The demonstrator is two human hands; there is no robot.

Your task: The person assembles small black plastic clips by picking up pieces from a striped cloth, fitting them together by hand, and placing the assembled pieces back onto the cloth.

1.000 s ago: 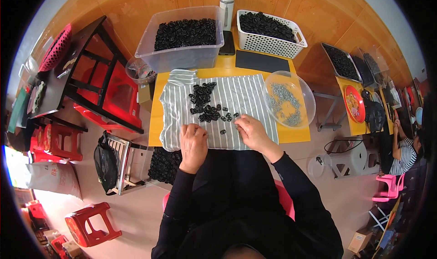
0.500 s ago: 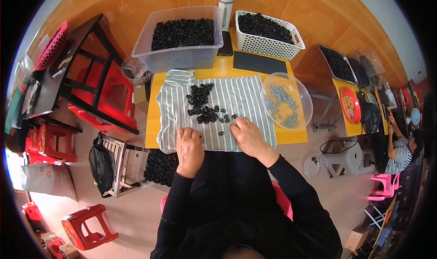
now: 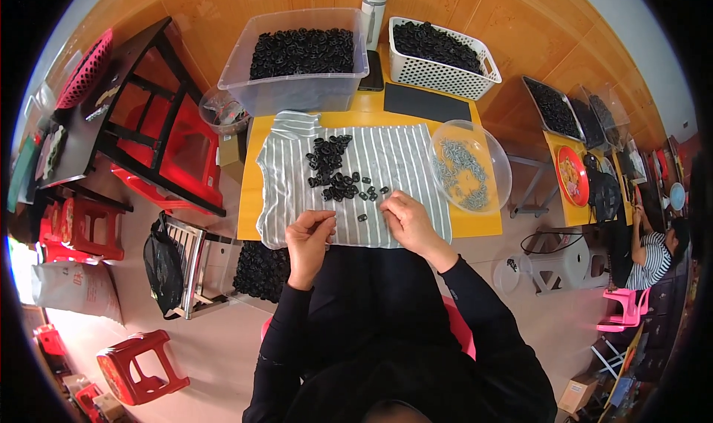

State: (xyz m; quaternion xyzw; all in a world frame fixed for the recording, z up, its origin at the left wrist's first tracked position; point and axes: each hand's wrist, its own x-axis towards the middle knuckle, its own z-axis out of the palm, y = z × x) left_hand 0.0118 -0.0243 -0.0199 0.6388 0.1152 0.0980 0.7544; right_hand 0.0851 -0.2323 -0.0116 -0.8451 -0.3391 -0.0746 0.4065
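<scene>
Black, smooth parts [image 3: 328, 154], small and rounded with holes, lie heaped on the striped cloth [image 3: 286, 193], a few loose around its middle. Over its near side, the left hand [image 3: 308, 236] bends its grip toward a pinch and the right hand [image 3: 408, 221] curls beside the loose ones; I cannot tell whether either holds anything. A light pinch by the edges, one piece each time, should work best. Right of the cloth, a clear plastic bowl [image 3: 502, 163] holds silvery metal bits [image 3: 474, 199].
</scene>
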